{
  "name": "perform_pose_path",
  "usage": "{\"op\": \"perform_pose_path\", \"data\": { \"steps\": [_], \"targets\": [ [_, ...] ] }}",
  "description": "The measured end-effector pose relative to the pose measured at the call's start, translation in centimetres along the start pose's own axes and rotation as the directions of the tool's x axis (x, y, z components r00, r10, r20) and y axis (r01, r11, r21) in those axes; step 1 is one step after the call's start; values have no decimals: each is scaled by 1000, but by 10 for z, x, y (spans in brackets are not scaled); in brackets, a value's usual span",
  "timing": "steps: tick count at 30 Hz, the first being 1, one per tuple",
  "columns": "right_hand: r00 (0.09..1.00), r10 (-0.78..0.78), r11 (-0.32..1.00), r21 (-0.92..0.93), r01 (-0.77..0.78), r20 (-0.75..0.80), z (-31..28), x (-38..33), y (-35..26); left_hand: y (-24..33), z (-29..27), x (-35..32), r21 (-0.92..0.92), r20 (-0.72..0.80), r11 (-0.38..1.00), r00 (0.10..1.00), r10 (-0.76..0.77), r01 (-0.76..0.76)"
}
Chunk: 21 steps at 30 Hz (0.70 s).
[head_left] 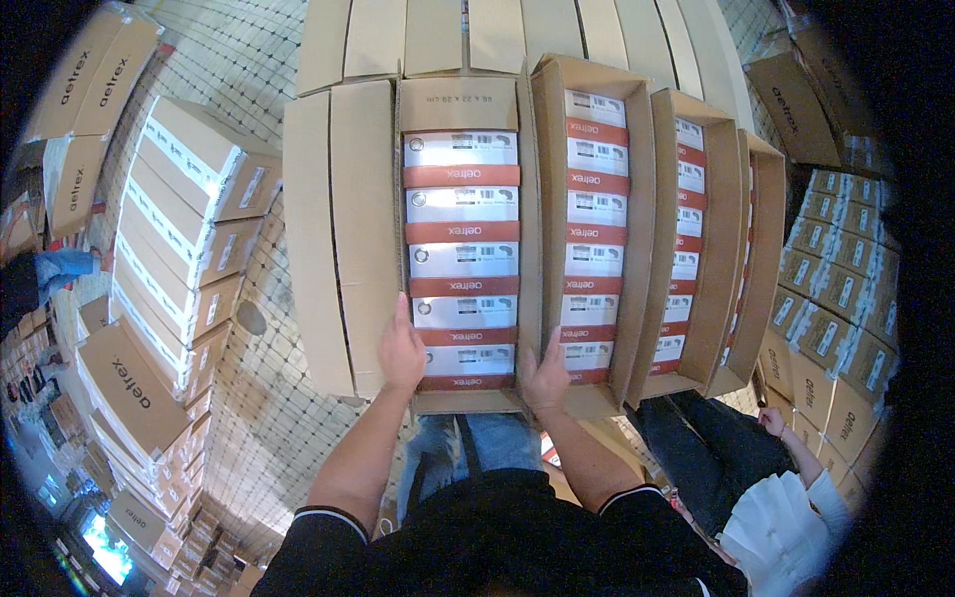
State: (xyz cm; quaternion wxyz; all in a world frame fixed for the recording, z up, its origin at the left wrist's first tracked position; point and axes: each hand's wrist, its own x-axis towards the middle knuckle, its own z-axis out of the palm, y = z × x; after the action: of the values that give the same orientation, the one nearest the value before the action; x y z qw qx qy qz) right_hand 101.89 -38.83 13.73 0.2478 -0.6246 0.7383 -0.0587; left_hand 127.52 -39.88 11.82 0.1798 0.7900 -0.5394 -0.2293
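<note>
An open cardboard carton (466, 401) stands before me, with a single column of white-and-red shoe boxes (463, 259) inside. My left hand (401, 350) is at the near part of its left wall, fingers stretched forward along the cardboard. On the opposite wall, my right hand (545, 378) straddles the edge, thumb on the inner side and fingers in the gap beside the neighbouring carton. Both hands appear to hold the carton between them; the fingertips on the outer sides are partly hidden. A second open carton (640, 229) of similar shoe boxes stands directly to the right.
More open cartons (728, 249) stand further right, closed cartons (360, 239) to the left and others (557, 35) behind. Stacked cartons (179, 199) line the left side and more (841, 259) the right. Another person (776, 517) stands close at my right. The floor (269, 398) is tiled.
</note>
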Motion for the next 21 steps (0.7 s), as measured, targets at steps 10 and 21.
{"op": "perform_pose_path", "data": {
  "steps": [10,21],
  "targets": [
    [997,61,996,-63,-64,-39,7,-7,-5,-12,-24,-7,-77,188,997,981,46,-32],
    [962,11,991,-123,-46,-273,22,-45,-29,-214,-57,-151,-21,-7,998,998,59,-59]
  ]
}}
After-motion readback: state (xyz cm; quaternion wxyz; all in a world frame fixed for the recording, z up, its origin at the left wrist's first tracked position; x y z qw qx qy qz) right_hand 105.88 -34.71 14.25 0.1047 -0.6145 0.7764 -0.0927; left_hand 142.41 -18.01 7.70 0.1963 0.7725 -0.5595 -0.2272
